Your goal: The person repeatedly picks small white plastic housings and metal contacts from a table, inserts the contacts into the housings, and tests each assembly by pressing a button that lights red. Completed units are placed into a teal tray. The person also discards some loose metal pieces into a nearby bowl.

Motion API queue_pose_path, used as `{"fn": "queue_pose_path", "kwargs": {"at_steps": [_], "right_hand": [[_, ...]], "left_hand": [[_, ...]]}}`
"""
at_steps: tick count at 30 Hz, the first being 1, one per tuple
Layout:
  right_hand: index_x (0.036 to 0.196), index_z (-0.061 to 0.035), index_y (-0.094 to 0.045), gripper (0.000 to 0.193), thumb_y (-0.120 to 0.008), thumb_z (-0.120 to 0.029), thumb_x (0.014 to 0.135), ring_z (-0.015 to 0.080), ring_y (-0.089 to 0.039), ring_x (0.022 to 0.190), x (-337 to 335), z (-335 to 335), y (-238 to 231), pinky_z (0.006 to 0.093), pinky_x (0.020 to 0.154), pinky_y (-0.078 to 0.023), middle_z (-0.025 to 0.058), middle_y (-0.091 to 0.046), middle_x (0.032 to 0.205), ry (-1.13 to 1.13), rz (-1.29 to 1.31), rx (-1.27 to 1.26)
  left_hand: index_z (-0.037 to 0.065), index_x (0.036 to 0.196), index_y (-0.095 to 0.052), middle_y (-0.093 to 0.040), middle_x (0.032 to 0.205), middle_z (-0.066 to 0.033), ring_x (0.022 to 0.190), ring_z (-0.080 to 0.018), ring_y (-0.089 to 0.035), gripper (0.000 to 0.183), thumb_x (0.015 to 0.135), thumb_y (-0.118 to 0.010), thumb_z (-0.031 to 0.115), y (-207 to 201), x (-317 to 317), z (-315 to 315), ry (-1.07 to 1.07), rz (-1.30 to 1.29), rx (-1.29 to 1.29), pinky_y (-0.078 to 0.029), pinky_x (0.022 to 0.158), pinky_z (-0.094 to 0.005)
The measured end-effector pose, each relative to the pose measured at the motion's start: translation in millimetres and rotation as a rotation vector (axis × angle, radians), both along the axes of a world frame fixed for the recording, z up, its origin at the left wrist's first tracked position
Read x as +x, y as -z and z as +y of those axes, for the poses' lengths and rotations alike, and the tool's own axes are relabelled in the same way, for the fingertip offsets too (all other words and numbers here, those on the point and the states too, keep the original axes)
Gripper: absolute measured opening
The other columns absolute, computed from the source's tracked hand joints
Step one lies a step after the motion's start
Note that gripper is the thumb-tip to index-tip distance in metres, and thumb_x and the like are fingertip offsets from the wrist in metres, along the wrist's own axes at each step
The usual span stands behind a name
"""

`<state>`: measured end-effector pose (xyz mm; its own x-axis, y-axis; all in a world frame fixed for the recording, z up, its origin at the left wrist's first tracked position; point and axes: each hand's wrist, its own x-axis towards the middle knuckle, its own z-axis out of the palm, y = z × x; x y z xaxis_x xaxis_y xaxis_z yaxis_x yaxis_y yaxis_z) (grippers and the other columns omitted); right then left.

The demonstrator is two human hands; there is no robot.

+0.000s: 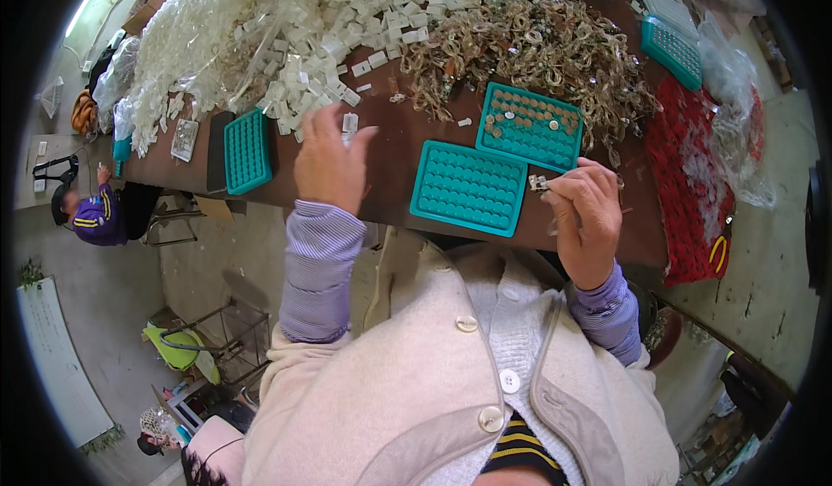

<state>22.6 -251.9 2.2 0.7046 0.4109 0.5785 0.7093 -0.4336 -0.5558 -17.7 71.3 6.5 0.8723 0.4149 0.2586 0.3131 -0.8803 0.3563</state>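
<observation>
My left hand (334, 161) reaches to the near edge of a heap of small white plastic boxes (347, 18). Its thumb and fingers are spread around a small white box (349, 124); contact is hard to make out. My right hand (592, 217) is closed in a pinch on a small silvery metal piece (537, 183), whose exact kind I cannot tell. Just left of that hand lies a teal tray (469, 188) with rows of round hollows. A second teal tray (542, 144), partly filled with round brownish pieces (525, 105), touches its upper right corner.
Behind the trays spreads a pile of looped beige cords (529, 48). Clear plastic bags (204, 35) cover the far left. Another teal tray (248, 152) stands by the left table edge. Red cloth (685, 174) and yellow-handled pliers (718, 252) lie right. A person (100, 213) sits farther left.
</observation>
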Motion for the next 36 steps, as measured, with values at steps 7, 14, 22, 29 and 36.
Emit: {"fn": "queue_pose_path", "kwargs": {"at_steps": [7, 14, 22, 29, 36], "right_hand": [[0.094, -0.0029, -0.070, 0.009, -0.070, 0.003, 0.087, 0.0295, -0.072, 0.091, 3, 21, -7, 0.0495, 0.099, -0.053, 0.0103, -0.073, 0.096, -0.250, 0.063, 0.107], [0.098, -0.0037, -0.063, 0.010, -0.071, -0.001, 0.093, 0.0320, -0.070, 0.091, -9, 11, -6, 0.0436, 0.084, -0.054, 0.0103, -0.071, 0.108, -0.266, -0.024, 0.187], [0.097, -0.0014, -0.062, 0.009, -0.067, -0.007, 0.103, 0.0248, -0.073, 0.081, -32, -23, -2, 0.0370, 0.069, -0.056, 0.0138, -0.063, 0.091, -0.047, 0.312, 0.660], [0.109, 0.0010, -0.064, 0.005, -0.059, 0.003, 0.108, 0.0132, -0.069, 0.102, -36, -19, -6, 0.0265, 0.086, -0.054, 0.0082, -0.063, 0.109, -0.205, 0.632, 0.823], [0.102, -0.0014, -0.062, 0.005, -0.063, 0.000, 0.106, 0.0057, -0.056, 0.078, -37, -9, -14, 0.0249, 0.069, -0.047, 0.0010, -0.059, 0.089, -0.018, 0.654, 0.404]], "left_hand": [[0.006, 0.116, -0.070, -0.073, 0.110, -0.0133, 0.098, -0.0329, -0.074, 0.021, 0.100, -0.075, 0.019, 11, 7, 3, 0.180, 0.031, -0.116, -0.057, 0.084, -0.0442], [-0.001, 0.120, -0.073, -0.071, 0.094, -0.0012, 0.064, -0.0055, -0.060, 0.020, 0.102, -0.072, 0.006, -35, 7, -71, 0.573, 0.311, -0.968, -0.044, 0.052, -0.0247], [0.001, 0.138, -0.065, -0.061, 0.077, 0.0008, 0.047, -0.0030, -0.045, 0.032, 0.113, -0.055, 0.017, -30, 12, -125, 0.685, 0.165, -1.442, -0.034, 0.039, -0.0205], [0.004, 0.119, -0.067, -0.066, 0.086, -0.0021, 0.058, -0.0036, -0.056, 0.021, 0.100, -0.076, 0.002, -7, -3, -149, 0.558, -0.033, -1.241, -0.041, 0.042, -0.0202], [0.006, 0.116, -0.067, -0.068, 0.100, -0.0023, 0.067, -0.0031, -0.057, 0.024, 0.097, -0.079, -0.001, -8, -2, -132, 0.670, -0.138, -1.308, -0.042, 0.043, -0.0185]]}}
